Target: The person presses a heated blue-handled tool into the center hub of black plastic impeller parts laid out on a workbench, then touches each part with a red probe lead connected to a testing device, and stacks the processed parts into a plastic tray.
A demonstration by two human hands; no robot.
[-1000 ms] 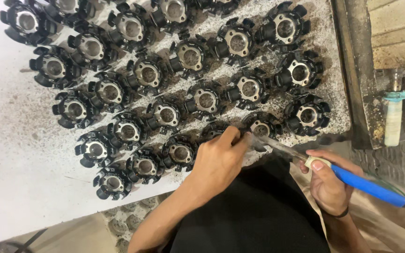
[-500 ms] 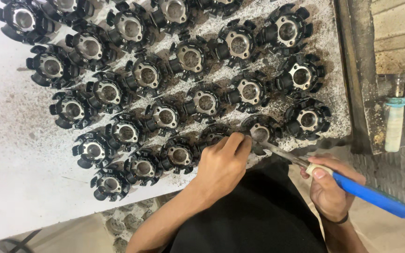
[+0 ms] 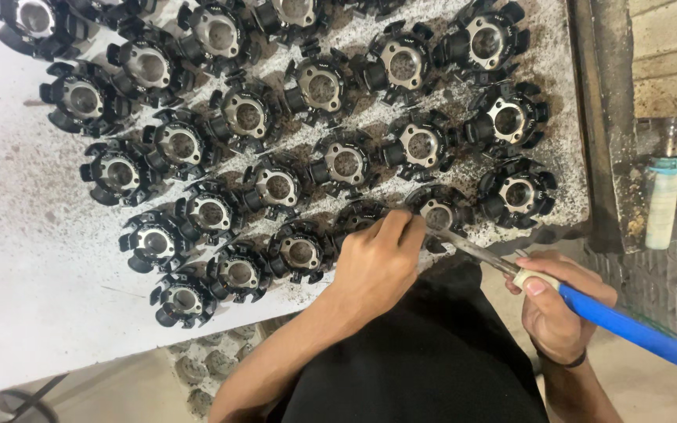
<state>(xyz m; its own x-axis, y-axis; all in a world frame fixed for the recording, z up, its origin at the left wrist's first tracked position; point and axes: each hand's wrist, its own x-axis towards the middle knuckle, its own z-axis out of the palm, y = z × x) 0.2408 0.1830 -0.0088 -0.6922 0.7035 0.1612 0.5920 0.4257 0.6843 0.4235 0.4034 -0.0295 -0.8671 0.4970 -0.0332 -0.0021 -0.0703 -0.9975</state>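
The black stator core [image 3: 438, 213] being worked on is sitting at the near edge of the white table [image 3: 33, 313], at the right end of the front row, just left of another core [image 3: 517, 193]. The left hand [image 3: 378, 262] is resting on top of it from the near side, fingers [image 3: 397, 227] curled and pressed together over its left rim, covering part of the neighbouring core [image 3: 358, 219]. The right hand [image 3: 554, 305] is gripping a blue-handled file [image 3: 628, 325], fingers wrapped closed around the handle and thumb lying along the white collar. The metal blade [image 3: 472, 249] is pointing up and left, its tip meeting the core beneath the left fingertips. Exact contact between tip and core is hidden by the fingers.

Many identical cores [image 3: 276, 117] are standing in diagonal rows across the table, amid dark filings [image 3: 546, 47]. A white tube with a teal cap [image 3: 662, 205] is standing upright to the right.
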